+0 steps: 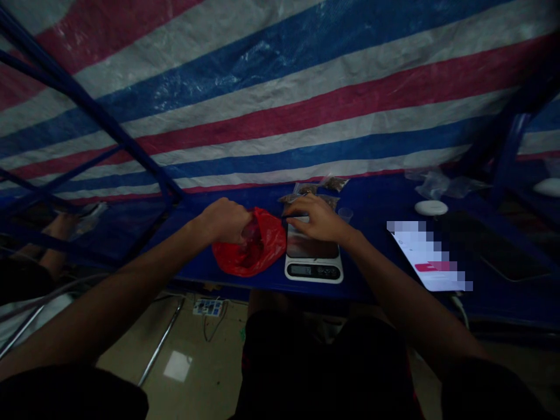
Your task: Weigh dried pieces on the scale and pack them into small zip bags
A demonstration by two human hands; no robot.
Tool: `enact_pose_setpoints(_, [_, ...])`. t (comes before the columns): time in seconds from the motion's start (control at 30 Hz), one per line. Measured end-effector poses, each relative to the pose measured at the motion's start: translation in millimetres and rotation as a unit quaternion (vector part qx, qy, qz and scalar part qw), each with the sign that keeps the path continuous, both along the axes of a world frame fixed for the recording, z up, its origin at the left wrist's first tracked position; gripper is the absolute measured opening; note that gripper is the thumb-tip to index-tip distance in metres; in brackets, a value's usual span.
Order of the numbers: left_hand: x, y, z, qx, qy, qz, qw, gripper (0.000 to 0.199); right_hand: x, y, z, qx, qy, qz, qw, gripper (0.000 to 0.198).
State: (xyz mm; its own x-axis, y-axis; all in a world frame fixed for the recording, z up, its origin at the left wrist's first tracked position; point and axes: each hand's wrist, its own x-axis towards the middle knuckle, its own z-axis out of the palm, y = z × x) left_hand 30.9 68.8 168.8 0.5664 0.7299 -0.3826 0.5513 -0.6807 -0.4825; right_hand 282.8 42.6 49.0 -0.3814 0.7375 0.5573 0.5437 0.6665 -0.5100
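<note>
My left hand [230, 219] is closed in a fist on the upper edge of a red plastic bag [273, 242]. The bag's mouth is open and shows dark reddish contents, too dim to name. Over the plate of a small white digital scale [292, 277] hovers my right hand [315, 217], fingers curled and pinched towards the bag. Something small and dark shows at its fingertips, too unclear to name. Just behind the scale lie small clear zip bags [336, 183] with brown bits inside, partly hidden by the right hand. A small clear cup [345, 214] stands beside my right wrist.
On the blue table [371, 256], a lit phone [426, 262], a white oval case [431, 207], crumpled clear plastic [437, 184] and a dark tablet-like slab [516, 256] lie to the right. Blue frame bars [109, 125] and striped sheeting enclose it. Another person's hand [63, 224] is far left.
</note>
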Motion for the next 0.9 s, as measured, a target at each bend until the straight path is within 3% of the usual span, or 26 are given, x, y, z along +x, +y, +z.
enact_pose_setpoints(0.33, [2, -2, -1.3, -0.004, 0.01, -0.032, 0.999, 0.032, 1, 4, -8, -0.005, 0.021, -0.016, 1.0, 0.013])
enact_pose_setpoints(0.7, [-6, -11, 2.4, -0.017, 0.004, -0.053, 0.998, 0.035, 3, 7, -14, 0.011, 0.022, -0.025, 0.999, 0.013])
enact_pose_setpoints(0.8, [-14, -11, 4.6, -0.04, -0.029, -0.03, 0.998, 0.042, 5, 8, -14, 0.025, 0.035, -0.04, 0.998, 0.013])
enact_pose_setpoints(0.9, [-32, -5, 11.5, -0.1, -0.128, 0.013, 0.987, 0.043, 7, 10, -14, 0.037, 0.059, -0.07, 0.995, 0.014])
